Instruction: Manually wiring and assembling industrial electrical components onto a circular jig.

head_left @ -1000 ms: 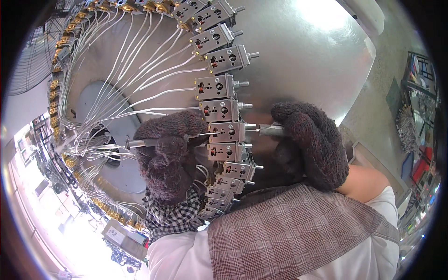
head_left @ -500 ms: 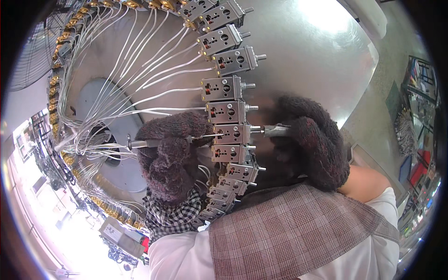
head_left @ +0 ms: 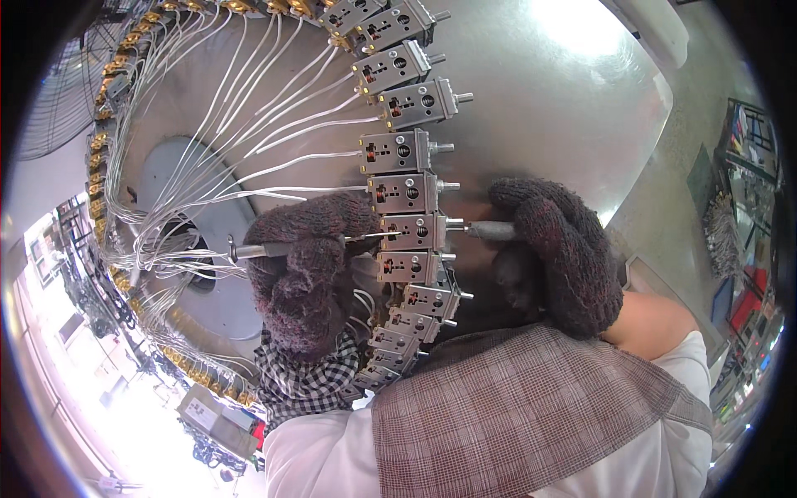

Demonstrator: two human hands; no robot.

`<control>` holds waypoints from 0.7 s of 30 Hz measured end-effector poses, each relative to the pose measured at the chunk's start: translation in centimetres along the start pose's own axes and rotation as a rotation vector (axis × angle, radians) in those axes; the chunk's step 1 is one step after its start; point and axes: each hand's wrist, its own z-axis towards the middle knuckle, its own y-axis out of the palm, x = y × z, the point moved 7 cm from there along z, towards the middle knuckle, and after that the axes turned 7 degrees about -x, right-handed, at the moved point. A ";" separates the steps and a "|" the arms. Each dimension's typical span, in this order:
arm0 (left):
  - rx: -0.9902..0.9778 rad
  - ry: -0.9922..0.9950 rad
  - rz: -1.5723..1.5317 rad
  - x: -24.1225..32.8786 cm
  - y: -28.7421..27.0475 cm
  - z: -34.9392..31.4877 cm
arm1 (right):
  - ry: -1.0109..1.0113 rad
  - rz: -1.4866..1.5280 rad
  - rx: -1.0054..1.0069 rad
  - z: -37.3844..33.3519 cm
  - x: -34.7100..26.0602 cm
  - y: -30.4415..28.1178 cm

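A thick dark knitted glove covers my left hand [head_left: 303, 274], closed around a slim metal screwdriver [head_left: 264, 250]. Its thin blade reaches right, with the tip at the face of a boxy metal thermostat [head_left: 407, 232]. On the other side of that thermostat, my right hand [head_left: 569, 253], gloved alike, grips a grey cylindrical tool [head_left: 490, 231]. The tool's narrow end lines up with the thermostat's protruding shaft [head_left: 454, 224]; whether they touch I cannot tell. Most fingers of both hands are hidden by the bulky gloves.
Several similar thermostats [head_left: 419, 104] line the curved edge of a round metal turntable [head_left: 307, 70]. White wires [head_left: 307, 158] run from them toward its hub [head_left: 199, 241]. Brass-coloured parts [head_left: 95, 166] follow the left rim. A fan guard [head_left: 54, 108] stands at the far left, shelving [head_left: 747, 141] at the right.
The row of thermostats has shifted slightly upward in the picture. My right hand and its tool have moved slightly; my left hand still holds the screwdriver at the same thermostat.
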 end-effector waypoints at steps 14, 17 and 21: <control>0.021 -0.014 -0.100 -0.4 -0.2 -0.1 | -0.044 0.148 0.007 -0.2 0.5 0.2; 0.066 0.008 -0.090 -0.4 -0.6 -0.3 | -0.054 0.153 -0.009 -0.2 0.3 0.3; 0.042 -0.037 -0.092 -0.5 -0.5 -0.2 | 0.119 0.246 0.009 -0.2 0.6 0.2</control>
